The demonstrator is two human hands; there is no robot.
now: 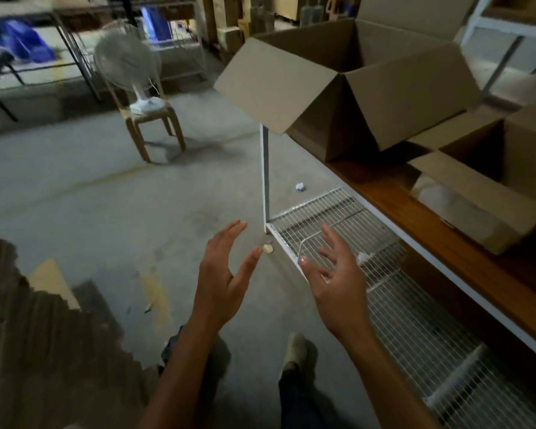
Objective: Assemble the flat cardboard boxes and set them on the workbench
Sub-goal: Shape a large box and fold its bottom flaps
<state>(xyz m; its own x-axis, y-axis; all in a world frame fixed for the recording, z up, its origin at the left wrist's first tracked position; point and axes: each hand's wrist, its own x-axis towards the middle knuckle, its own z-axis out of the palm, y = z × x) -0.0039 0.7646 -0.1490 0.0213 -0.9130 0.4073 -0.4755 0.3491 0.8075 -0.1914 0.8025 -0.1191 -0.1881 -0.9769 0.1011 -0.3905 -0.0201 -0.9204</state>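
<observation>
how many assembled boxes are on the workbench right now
2. The far box sits at the end of the workbench; the near box sits closer, cut off by the right frame edge. More may be out of view.

You're in a warehouse-type workshop: bare grey concrete floor (106, 196), white-framed wooden workbench (396, 193), stacked flat brown cardboard (44, 351) (blurry metal racks (75, 48) behind).

Both bare forearms reach forward from the bottom of the view, raised side by side with a gap between them. The left hand (226, 274) has its fingers straight and spread, palm turned inward toward the other. The right hand (338, 280) mirrors it, fingers splayed and slightly bent, thumb pointing left. Neither hand holds anything.
</observation>
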